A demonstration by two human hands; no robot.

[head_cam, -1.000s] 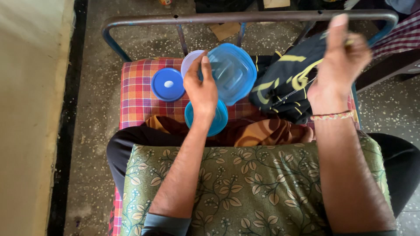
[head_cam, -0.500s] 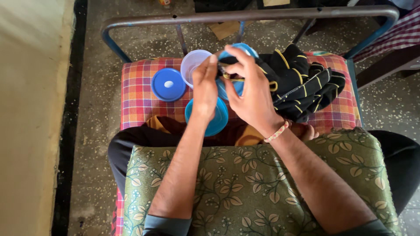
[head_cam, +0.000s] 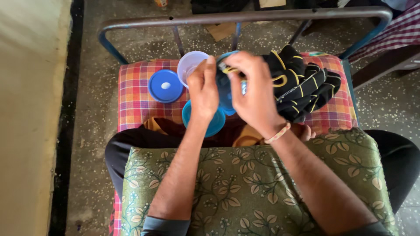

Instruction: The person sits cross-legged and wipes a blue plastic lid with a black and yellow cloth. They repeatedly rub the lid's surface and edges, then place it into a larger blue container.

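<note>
Both hands meet over a blue plastic container above the checked bed

The left hand [head_cam: 204,94] has its fingers curled together against the rim of the blue plastic container [head_cam: 225,94], held on edge in the air just over the plaid mattress [head_cam: 135,100]; the right hand [head_cam: 251,94] covers its other side, fingers clamped on it with a yellow band pinched under them. Thin, stiff plastic like this looks light and somewhat slick, best held by the rim. A clear tub [head_cam: 191,64] sits just behind, a round blue lid [head_cam: 165,85] to its left, another blue lid [head_cam: 205,124] below, dark striped cloth [head_cam: 306,85] beside
</note>
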